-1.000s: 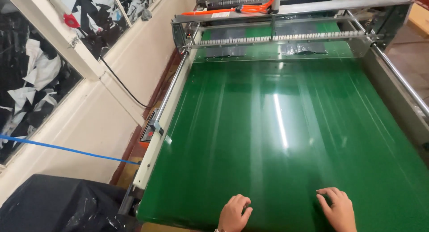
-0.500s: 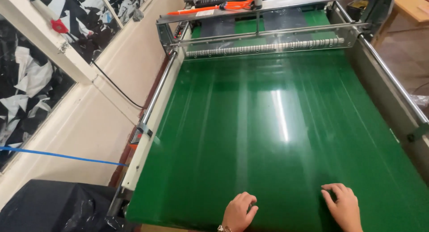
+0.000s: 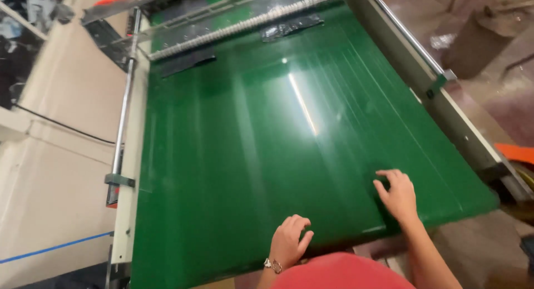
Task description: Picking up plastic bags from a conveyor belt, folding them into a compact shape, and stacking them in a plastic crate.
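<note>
A wide green conveyor belt [image 3: 250, 144] fills the view, glossy with a streak of reflected light. My left hand [image 3: 290, 240] rests near the belt's front edge, fingers loosely curled, holding nothing. My right hand [image 3: 396, 193] lies flat on the belt to the right, fingers spread and apart. A bracelet sits on my left wrist. At the far end two dark plastic sheets [image 3: 292, 27] lie by a ribbed roller [image 3: 245, 23].
Metal side rails run along the belt, the left rail [image 3: 123, 133] with a clamp and the right rail [image 3: 439, 94] by a brown floor. A cream wall [image 3: 50, 172] with a black cable stands left. An orange object [image 3: 517, 152] lies at right.
The view has swung to the right and tilted, so the belt now runs diagonally. My right hand has moved up the belt; both hands stay on it, holding nothing.
</note>
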